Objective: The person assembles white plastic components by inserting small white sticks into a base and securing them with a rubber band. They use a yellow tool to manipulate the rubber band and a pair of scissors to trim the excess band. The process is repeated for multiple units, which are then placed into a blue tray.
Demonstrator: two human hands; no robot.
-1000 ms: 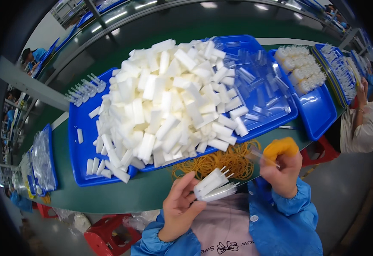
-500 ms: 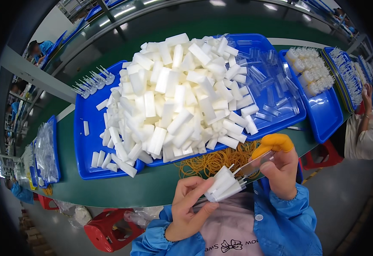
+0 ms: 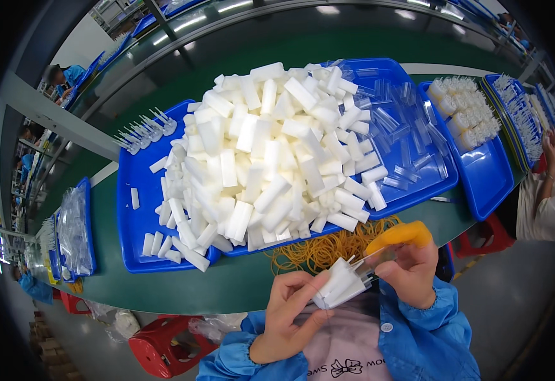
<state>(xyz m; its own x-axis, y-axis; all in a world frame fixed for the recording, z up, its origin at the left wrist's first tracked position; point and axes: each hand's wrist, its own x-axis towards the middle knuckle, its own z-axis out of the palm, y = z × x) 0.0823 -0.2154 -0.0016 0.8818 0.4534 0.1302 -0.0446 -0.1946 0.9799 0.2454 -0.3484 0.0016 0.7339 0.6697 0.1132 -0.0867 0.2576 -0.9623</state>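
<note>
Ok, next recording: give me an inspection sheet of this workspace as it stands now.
Surface: green bench, mostly covered by blue trays.
Job's things: small bundle of white pieces held between both hands; clear sleeve at its tip.
Clutter: heap of white pieces, clear sleeves, rubber bands.
Hands: left hand grips bundle; right hand, orange finger cot, holds the sleeve end.
Cables: nothing seen.
Surroundings: co-worker's arm right, red stools.
</note>
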